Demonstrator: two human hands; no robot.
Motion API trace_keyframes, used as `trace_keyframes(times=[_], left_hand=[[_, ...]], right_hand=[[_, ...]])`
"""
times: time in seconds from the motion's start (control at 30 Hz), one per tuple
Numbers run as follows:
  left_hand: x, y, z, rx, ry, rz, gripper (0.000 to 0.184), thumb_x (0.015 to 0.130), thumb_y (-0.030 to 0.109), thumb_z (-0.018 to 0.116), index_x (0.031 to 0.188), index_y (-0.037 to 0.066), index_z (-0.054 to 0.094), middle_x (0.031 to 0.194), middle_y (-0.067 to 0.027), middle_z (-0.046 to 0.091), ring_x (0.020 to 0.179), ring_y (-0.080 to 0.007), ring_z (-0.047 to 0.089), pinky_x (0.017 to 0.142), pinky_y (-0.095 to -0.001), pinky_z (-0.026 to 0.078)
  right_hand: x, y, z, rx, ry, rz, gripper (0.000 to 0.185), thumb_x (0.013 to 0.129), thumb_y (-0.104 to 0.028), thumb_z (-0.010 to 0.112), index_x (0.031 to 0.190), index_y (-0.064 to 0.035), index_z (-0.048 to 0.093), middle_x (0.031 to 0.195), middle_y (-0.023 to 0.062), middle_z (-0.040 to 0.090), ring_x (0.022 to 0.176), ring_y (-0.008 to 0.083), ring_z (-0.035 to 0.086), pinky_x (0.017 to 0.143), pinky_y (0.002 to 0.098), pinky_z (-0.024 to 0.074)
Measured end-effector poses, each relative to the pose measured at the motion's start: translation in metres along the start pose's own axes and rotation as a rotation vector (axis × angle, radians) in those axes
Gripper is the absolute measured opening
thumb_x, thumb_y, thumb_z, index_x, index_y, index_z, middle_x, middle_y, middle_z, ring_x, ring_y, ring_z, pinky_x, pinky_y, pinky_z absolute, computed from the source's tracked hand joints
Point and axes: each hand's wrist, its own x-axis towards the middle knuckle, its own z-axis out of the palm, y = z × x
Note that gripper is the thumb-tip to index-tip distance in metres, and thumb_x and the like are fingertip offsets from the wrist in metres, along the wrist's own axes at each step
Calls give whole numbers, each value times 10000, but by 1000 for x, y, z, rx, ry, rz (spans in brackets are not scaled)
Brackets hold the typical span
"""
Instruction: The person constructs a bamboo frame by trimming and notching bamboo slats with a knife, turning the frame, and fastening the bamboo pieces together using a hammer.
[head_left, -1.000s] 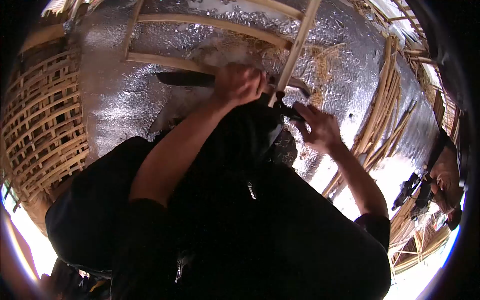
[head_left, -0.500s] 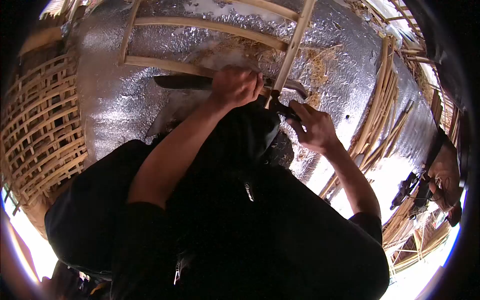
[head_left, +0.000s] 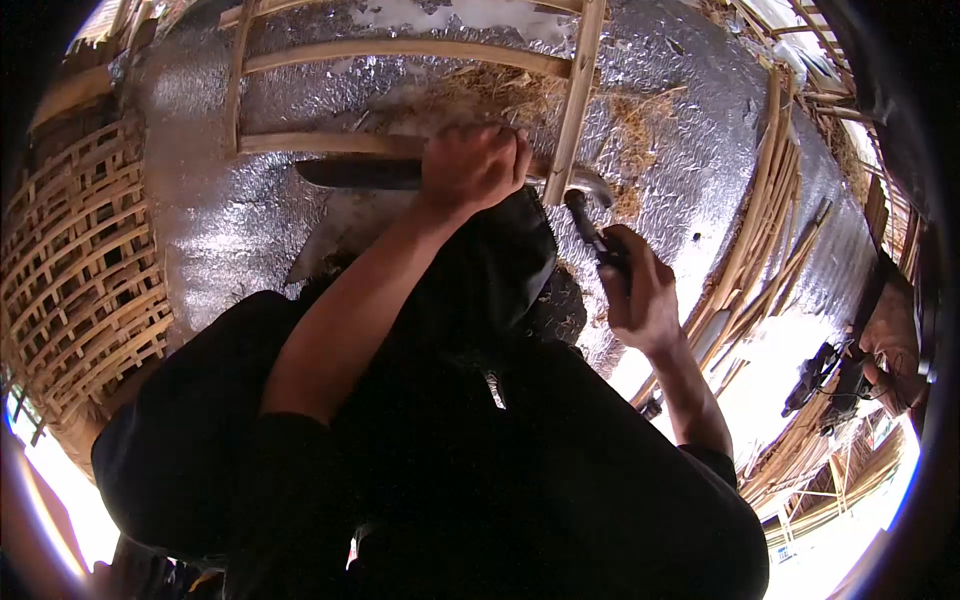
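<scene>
My left hand [head_left: 472, 165] is closed around the lower rail of a slatted wooden frame [head_left: 405, 50], near its corner. A long curved dark blade [head_left: 360, 174], like a machete, runs behind or under that hand; its curved end [head_left: 594, 184] shows on the right. Whether my fingers also grip the blade is hidden. In my right hand [head_left: 645, 295] is a dark hand tool [head_left: 597, 238] that looks like pliers. Its tip is just below and right of the lower end of the frame's side post [head_left: 570, 130], slightly apart from it.
Shiny foil sheeting [head_left: 230, 220] covers the ground, with straw shavings [head_left: 630, 140] on it. A woven bamboo basket [head_left: 85, 250] stands at left. Bamboo strips [head_left: 765, 200] lie at right, near another person's hand [head_left: 890, 360]. My dark-clothed legs [head_left: 620, 460] fill the foreground.
My right hand and the pliers have moved down and right, away from the frame's post end. The frame has shifted slightly left and down; my left hand remains closed in nearly the same place.
</scene>
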Motion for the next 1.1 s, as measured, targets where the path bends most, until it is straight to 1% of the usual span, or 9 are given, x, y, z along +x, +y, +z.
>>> trace_keyframes(times=[0.13,0.17,0.37,0.43,0.7,0.8,0.93,1.03,1.1], left_hand=[[3,-1,-3,17,-128,-23,310,935,264,627,649,146,610,574,-46,591,467,-265,600,457,-427,513],[3,-2,0,16,-128,-33,313,936,264,624,647,146,611,572,-47,589,465,-268,599,458,-430,512],[-4,-4,1,-61,-82,-9,316,944,257,612,654,132,624,583,-54,600,487,-282,609,493,-434,522],[-5,-1,4,-51,-82,-4,320,950,258,606,660,125,632,592,-61,610,500,-284,616,511,-442,528],[-3,3,-4,-21,-135,21,360,964,305,575,687,93,661,619,-117,624,529,-332,623,537,-485,528],[-10,0,2,-50,-23,3,358,964,303,576,675,100,636,586,-116,599,483,-329,592,513,-495,514],[-2,-1,-3,-91,-55,27,333,946,297,604,665,118,617,562,-102,584,452,-320,575,484,-498,496],[1,-2,-6,13,-75,31,327,948,282,607,658,131,609,563,-77,583,456,-292,579,475,-478,488],[-8,2,-5,64,-83,21,337,962,269,590,652,138,601,573,-49,578,478,-255,582,486,-448,481]], right_hand=[[4,31,19,-64,82,-102,406,993,-162,633,1344,-18,489,955,232,719,693,419,725,543,477,578],[20,17,20,-183,-59,180,400,1014,-141,585,1369,-20,447,909,253,707,647,439,705,503,495,560],[6,14,24,-171,147,-128,359,1015,-66,506,1348,37,419,790,234,669,559,359,671,492,464,543],[22,13,36,-65,11,177,335,1045,-123,519,1328,29,426,689,194,632,486,322,616,467,473,512],[20,-12,42,-45,52,294,292,1086,-186,483,1257,50,480,624,214,592,465,354,591,452,463,448],[9,-27,31,211,300,353,296,1079,-288,520,1084,8,535,580,109,506,416,226,493,419,336,361],[10,5,54,-237,238,-22,304,1066,-210,565,1163,78,567,697,138,609,522,190,518,441,341,409],[10,-15,25,-28,109,239,243,1033,-108,605,1184,74,545,1072,268,616,608,247,585,484,405,464],[-4,-4,38,40,192,368,269,1039,-155,615,1178,71,573,1081,260,641,662,216,597,517,364,480]])
